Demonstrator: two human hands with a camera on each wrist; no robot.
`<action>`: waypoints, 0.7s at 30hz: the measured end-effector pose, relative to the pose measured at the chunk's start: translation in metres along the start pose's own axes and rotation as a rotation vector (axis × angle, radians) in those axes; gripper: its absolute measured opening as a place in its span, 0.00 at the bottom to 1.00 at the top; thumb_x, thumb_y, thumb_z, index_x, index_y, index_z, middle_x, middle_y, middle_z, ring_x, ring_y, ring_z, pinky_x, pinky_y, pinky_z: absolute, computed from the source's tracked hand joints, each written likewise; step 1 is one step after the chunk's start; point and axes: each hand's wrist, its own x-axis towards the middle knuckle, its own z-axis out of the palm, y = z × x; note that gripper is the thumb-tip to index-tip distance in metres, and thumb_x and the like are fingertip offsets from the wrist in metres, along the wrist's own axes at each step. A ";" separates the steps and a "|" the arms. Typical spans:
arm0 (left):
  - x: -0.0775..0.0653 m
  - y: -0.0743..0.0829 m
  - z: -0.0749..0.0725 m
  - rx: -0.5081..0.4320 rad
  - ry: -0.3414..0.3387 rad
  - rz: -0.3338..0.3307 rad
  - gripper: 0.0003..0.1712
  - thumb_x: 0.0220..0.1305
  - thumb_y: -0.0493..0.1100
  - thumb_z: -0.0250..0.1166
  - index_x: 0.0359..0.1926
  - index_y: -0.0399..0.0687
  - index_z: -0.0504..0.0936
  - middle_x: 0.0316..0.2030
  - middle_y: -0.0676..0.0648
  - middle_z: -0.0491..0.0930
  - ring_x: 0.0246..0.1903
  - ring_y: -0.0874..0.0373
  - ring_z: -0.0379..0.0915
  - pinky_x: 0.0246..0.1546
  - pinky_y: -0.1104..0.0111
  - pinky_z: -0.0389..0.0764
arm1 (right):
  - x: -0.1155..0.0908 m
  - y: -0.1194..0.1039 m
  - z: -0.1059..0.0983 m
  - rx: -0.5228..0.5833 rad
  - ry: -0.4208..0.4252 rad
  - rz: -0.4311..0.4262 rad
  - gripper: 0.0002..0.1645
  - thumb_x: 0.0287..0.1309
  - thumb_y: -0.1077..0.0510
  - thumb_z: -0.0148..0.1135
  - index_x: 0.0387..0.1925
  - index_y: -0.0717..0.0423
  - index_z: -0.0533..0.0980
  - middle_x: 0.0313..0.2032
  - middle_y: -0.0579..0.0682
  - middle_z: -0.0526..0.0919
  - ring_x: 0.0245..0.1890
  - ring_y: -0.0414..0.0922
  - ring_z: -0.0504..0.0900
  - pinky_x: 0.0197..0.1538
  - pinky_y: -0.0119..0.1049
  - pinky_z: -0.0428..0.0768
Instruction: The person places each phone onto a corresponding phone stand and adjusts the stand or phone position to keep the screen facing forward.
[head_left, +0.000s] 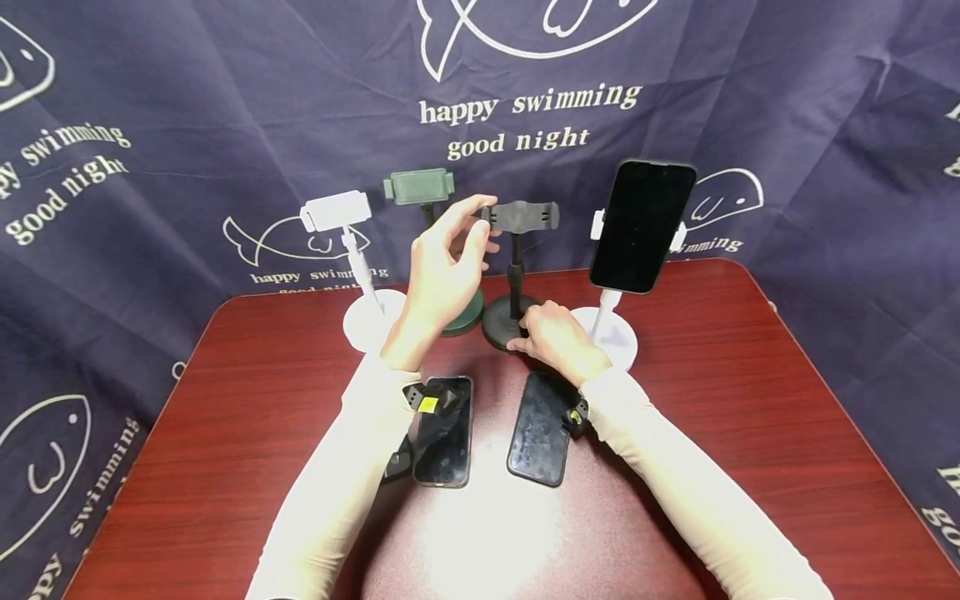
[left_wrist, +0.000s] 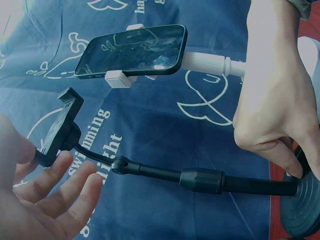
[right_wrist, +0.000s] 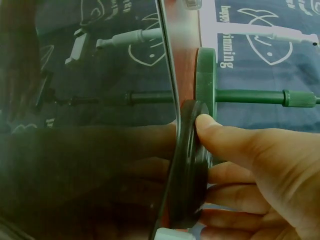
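A black phone stand (head_left: 516,275) stands upright in the middle of the table, its clamp (left_wrist: 60,127) at the top. My left hand (head_left: 448,262) pinches the left end of that clamp between thumb and index finger; the other fingers are spread below. Down at the round black base (right_wrist: 187,165), my right hand (head_left: 558,340) grips the rim, thumb on the upper face. Two dark phones lie screen up on the table: one phone (head_left: 444,442) by my left wrist, another phone (head_left: 538,433) partly under my right wrist.
To the right, a white stand (head_left: 611,333) holds an upright phone (head_left: 645,225). A green stand (head_left: 420,187) and another white stand (head_left: 360,267) stand to the left. A dark object (head_left: 397,460) shows partly beneath my left sleeve. A blue printed cloth (head_left: 300,100) hangs behind the table.
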 end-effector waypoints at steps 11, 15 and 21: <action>-0.005 0.002 -0.002 -0.039 0.015 0.010 0.17 0.75 0.39 0.59 0.61 0.46 0.82 0.36 0.42 0.88 0.33 0.52 0.88 0.32 0.64 0.87 | -0.006 -0.012 -0.011 -0.015 -0.033 -0.002 0.24 0.50 0.46 0.81 0.11 0.51 0.78 0.12 0.46 0.76 0.23 0.54 0.82 0.32 0.49 0.82; -0.008 -0.001 -0.003 -0.048 0.028 0.027 0.17 0.75 0.38 0.59 0.61 0.45 0.82 0.35 0.42 0.88 0.32 0.52 0.87 0.32 0.65 0.86 | -0.007 -0.014 -0.011 -0.007 -0.048 -0.006 0.24 0.50 0.46 0.81 0.11 0.51 0.78 0.12 0.45 0.76 0.23 0.53 0.82 0.31 0.48 0.81; -0.011 -0.002 -0.003 -0.071 0.039 0.044 0.17 0.74 0.38 0.60 0.60 0.44 0.83 0.33 0.42 0.87 0.31 0.54 0.87 0.31 0.63 0.86 | -0.008 -0.017 -0.011 0.006 -0.067 0.006 0.22 0.48 0.46 0.82 0.12 0.50 0.80 0.13 0.45 0.78 0.22 0.53 0.82 0.29 0.46 0.80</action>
